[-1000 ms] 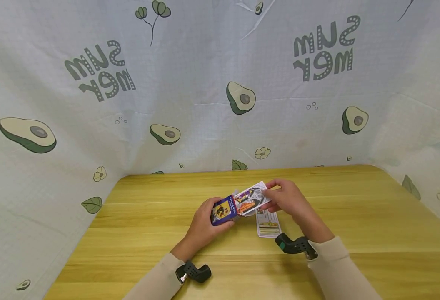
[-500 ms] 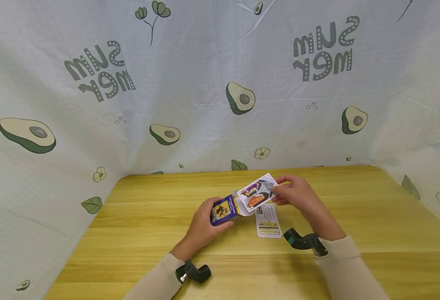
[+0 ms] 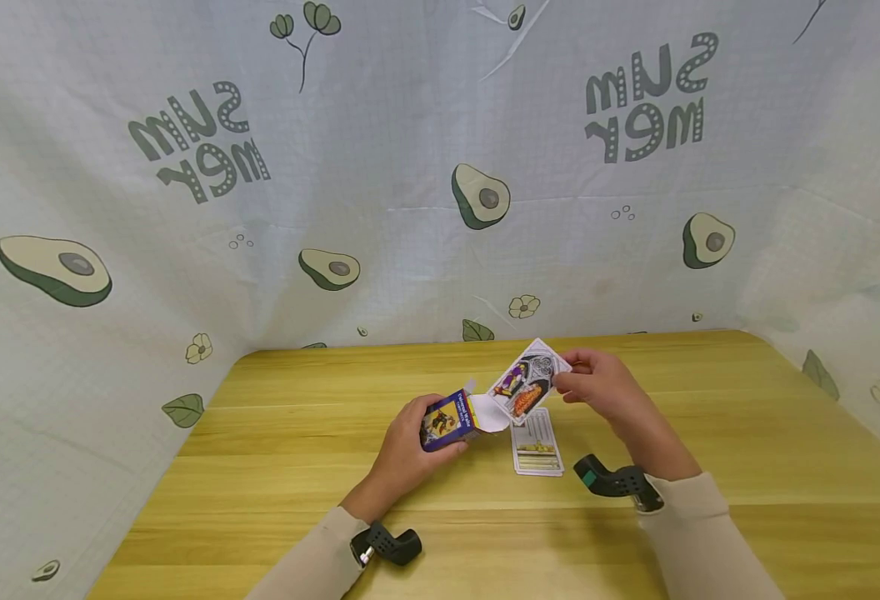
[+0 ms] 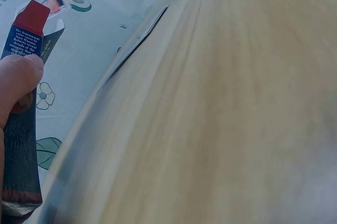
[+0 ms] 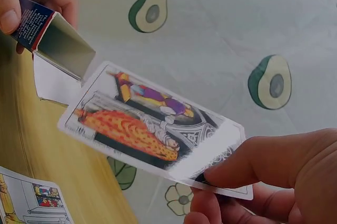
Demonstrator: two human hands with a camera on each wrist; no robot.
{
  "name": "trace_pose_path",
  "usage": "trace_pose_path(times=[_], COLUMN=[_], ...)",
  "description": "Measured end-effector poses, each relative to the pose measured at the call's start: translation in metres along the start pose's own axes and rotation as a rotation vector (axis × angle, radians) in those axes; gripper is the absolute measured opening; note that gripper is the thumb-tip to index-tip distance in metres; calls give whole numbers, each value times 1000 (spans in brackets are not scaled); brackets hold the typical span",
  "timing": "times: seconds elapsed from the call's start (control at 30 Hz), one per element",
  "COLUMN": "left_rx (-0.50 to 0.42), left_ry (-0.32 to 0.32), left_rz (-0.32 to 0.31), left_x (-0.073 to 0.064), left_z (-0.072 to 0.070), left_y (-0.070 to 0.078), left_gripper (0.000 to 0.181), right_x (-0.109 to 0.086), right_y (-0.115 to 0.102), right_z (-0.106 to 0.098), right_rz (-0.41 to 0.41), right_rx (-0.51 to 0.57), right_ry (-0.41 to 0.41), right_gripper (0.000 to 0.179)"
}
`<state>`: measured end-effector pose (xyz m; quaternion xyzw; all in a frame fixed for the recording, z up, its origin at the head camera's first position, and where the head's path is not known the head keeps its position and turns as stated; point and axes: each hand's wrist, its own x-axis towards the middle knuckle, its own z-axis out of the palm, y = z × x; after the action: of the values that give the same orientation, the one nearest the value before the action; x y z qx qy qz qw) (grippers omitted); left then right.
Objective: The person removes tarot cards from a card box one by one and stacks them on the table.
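Note:
My left hand (image 3: 408, 442) grips a blue tarot card box (image 3: 446, 421) whose flaps stand open toward the right. In the right wrist view the inside of the box (image 5: 66, 47) shows pale, with no cards visible at its mouth. Between thumb and fingers my right hand (image 3: 603, 387) pinches a tarot card (image 3: 527, 382) at its right end. Its face, in orange, purple and grey, is turned up, and the far end lies just beyond the box's flap. Below it on the table lies a small pile of tarot cards (image 3: 537, 446), face up.
The wooden table (image 3: 297, 483) spreads out on both sides of the hands. Behind it hangs a white cloth (image 3: 410, 167) printed with avocados and leaves. Each wrist wears a black camera mount, the left mount (image 3: 387, 546) low over the table.
My right hand has drawn the tarot card out of the box, up and to the right. The left hand and box have stayed in place.

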<state>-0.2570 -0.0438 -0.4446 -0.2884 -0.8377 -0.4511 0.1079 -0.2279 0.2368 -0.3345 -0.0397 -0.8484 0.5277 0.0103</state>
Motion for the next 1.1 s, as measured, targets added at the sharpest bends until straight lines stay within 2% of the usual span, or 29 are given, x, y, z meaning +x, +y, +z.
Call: trace_pose_path(times=[0.17,0.6,1.1], left_rx=[5,-13,-21], left_ry=[6,4,-2], left_rz=[10,10,1], left_x=[0,0,0], left_z=[1,1,0], left_y=[-1,-1,-1], left_gripper=[68,68,70], right_x=[-1,0,2], right_y=[1,3,9], right_z=[-2,-6,-5], right_rz=[21,37,79], right_rx=[-21,16,23], right_ry=[16,21,32], right_gripper=[34,39,33])
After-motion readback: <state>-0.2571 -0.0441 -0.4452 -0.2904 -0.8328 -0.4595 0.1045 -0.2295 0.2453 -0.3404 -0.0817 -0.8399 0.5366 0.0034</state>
